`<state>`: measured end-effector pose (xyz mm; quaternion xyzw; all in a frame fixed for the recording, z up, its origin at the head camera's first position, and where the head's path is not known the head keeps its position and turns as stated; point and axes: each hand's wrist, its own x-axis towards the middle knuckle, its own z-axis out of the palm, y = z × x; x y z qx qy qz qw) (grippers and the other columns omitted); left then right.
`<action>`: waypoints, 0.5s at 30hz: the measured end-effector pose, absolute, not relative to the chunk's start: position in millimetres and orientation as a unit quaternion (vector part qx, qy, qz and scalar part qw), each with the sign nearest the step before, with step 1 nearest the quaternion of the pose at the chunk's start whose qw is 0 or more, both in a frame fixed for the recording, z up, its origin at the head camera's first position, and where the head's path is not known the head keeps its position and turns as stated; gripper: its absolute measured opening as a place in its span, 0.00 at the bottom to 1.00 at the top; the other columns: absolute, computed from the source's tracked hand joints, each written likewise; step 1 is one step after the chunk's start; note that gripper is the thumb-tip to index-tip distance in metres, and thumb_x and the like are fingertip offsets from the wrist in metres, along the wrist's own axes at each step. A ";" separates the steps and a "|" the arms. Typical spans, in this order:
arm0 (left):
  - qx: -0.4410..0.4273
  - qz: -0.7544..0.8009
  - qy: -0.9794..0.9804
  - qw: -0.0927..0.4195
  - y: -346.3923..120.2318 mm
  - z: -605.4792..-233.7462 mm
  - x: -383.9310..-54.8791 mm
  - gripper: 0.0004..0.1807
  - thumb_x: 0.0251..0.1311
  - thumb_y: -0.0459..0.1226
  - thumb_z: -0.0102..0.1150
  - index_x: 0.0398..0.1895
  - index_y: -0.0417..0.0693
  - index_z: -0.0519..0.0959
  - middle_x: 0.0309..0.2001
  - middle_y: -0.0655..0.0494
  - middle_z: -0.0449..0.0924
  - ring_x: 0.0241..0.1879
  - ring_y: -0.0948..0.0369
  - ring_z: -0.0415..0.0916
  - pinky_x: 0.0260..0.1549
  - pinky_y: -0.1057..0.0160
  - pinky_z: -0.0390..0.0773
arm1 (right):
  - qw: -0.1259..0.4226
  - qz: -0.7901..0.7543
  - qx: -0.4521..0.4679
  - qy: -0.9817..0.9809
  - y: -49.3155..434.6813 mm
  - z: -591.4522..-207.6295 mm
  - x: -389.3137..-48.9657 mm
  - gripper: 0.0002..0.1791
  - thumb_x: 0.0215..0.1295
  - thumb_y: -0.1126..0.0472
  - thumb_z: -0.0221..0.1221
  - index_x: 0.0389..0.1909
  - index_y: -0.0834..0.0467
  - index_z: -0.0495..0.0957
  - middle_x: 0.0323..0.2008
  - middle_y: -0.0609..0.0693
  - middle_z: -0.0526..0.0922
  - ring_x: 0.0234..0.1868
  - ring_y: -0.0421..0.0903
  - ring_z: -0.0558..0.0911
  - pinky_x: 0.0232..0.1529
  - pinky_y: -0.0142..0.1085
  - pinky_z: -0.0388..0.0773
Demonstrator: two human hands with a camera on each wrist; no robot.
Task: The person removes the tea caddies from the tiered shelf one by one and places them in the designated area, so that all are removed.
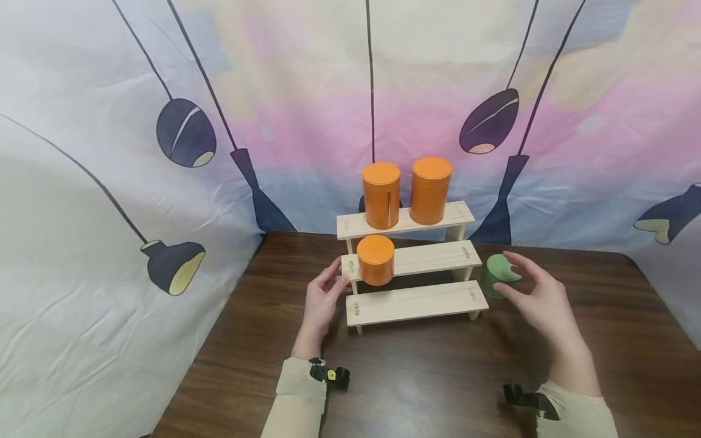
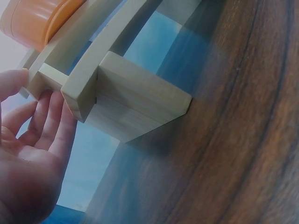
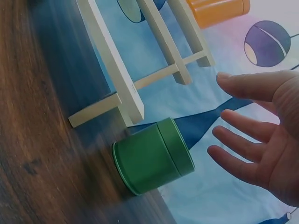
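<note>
A light wooden three-step stand [image 1: 418,302] stands on the brown table. At its left end my left hand [image 1: 322,298] grips the middle step, thumb on one side and fingers on the other. On that step, close to the hand, sits a short orange canister [image 1: 376,261]. Two taller orange canisters [image 1: 381,198] stand side by side on the top step. To the right of the stand, a small green canister [image 3: 147,158] rests upright on the table. My right hand [image 1: 539,298] hovers just beside its lid, thumb and fingers spread, with a gap from the canister in the right wrist view.
The bottom step [image 1: 416,304] bears nothing. Behind the table [image 1: 427,377] hangs a cloth backdrop [image 1: 306,91] printed with dark lamps, close at the back and left. Each wrist carries a strapped black camera [image 1: 339,377].
</note>
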<state>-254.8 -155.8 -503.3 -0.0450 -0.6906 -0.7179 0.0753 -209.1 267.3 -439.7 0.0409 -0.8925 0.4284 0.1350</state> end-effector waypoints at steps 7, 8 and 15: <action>-0.045 -0.719 -0.690 0.075 -156.8 -504.5 -254.9 0.28 0.76 0.32 0.63 0.77 0.46 0.74 0.68 0.43 0.78 0.53 0.57 0.82 0.56 0.54 0.86 | 0.129 0.431 0.049 -0.892 258.5 -439.1 -209.7 0.39 0.68 0.60 0.74 0.77 0.57 0.72 0.63 0.72 0.80 0.51 0.70 0.87 0.35 0.24 0.79; -0.045 -0.718 -0.690 0.075 -156.9 -504.5 -254.9 0.28 0.76 0.32 0.63 0.77 0.46 0.74 0.68 0.43 0.78 0.53 0.57 0.82 0.56 0.54 0.86 | 0.128 0.432 0.052 -0.891 256.9 -439.2 -209.7 0.38 0.68 0.59 0.74 0.77 0.57 0.72 0.63 0.72 0.80 0.51 0.70 0.87 0.36 0.25 0.80; -0.046 -0.718 -0.690 0.077 -155.7 -502.8 -254.1 0.28 0.76 0.32 0.63 0.77 0.47 0.74 0.67 0.43 0.78 0.53 0.57 0.82 0.54 0.58 0.87 | 0.144 0.451 0.094 -0.876 236.5 -440.2 -212.8 0.33 0.69 0.62 0.73 0.73 0.57 0.76 0.66 0.63 0.81 0.63 0.66 0.82 0.50 0.25 0.84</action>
